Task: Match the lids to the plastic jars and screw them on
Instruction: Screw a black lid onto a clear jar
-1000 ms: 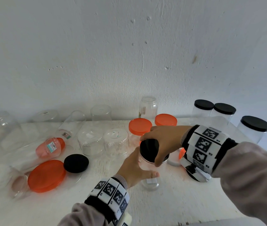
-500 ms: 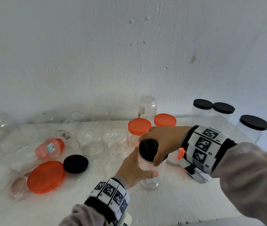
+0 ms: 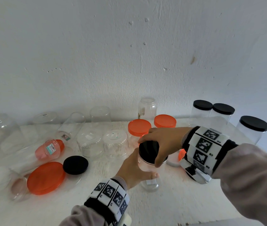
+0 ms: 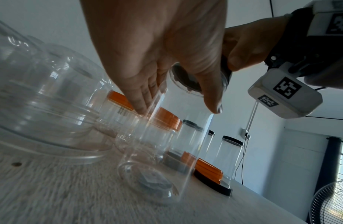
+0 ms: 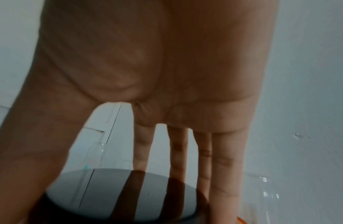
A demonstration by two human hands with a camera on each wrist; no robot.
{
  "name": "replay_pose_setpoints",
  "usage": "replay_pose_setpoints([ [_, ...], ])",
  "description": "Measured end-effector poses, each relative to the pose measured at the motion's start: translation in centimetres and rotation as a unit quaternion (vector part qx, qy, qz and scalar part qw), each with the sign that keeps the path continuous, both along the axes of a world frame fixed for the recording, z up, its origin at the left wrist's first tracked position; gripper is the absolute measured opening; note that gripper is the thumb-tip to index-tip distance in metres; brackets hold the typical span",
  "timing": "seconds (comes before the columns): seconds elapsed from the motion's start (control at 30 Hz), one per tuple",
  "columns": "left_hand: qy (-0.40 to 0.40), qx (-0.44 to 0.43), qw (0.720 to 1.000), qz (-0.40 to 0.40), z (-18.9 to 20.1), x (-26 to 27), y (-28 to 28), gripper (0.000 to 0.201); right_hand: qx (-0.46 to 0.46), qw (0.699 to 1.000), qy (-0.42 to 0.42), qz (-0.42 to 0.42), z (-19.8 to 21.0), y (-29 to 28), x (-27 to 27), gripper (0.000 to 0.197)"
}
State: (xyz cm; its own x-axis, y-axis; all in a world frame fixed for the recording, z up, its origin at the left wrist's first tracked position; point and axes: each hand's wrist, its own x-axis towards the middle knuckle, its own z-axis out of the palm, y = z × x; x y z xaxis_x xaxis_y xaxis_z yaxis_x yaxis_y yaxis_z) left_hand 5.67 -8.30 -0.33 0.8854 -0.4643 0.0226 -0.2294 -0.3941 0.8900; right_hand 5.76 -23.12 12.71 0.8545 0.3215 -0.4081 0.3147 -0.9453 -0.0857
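Small labels on several jars (image 3: pixel 51 147) are too blurred to read.

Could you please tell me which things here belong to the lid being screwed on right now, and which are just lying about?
In hand:
- clear jar, held by the left hand
- black lid on it, gripped by the right hand

Lying about:
- loose black lid
- large orange lid
- three black-capped jars
- upturned clear jars
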Motion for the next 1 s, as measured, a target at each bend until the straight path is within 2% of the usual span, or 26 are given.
replay_pose_setpoints([
  [0.13,-0.001,-0.005,1.0,0.002,0.0,-0.1,0.1,0.079,-0.001,1.0,-0.025,0.007,-0.1,0.0,0.2,0.08],
  [0.33,0.004,-0.012,1.0,-0.009,0.3,-0.1,0.1,0.08,0.007,0.996,-0.076,-0.036,-1.2,0.2,0.0,0.073],
  [0.43,0.009,-0.008,1.0,-0.006,0.4,-0.1,0.1,0.079,0.004,0.999,-0.035,-0.034,-0.6,0.1,0.0,0.079],
  [0.53,0.007,0.004,1.0,0.001,0.3,-0.1,0.1,0.078,-0.008,1.0,0.007,0.002,0.0,0.0,0.0,0.088],
  [0.7,0.007,-0.001,1.0,0.002,0.3,-0.1,0.0,0.081,-0.007,1.0,-0.021,0.016,-0.2,-0.1,0.2,0.078],
  [0.77,0.005,-0.002,1.0,0.001,0.3,-0.1,0.1,0.079,-0.008,0.999,-0.048,-0.004,-0.7,0.1,0.2,0.072],
  [0.87,0.002,-0.008,1.0,-0.004,0.4,-0.2,0.2,0.078,-0.001,0.996,-0.079,-0.035,-1.3,0.3,0.1,0.074],
  [1.0,0.007,-0.004,1.0,0.002,0.5,-0.2,0.1,0.078,-0.002,1.0,-0.016,-0.027,-0.6,0.0,0.2,0.088],
])
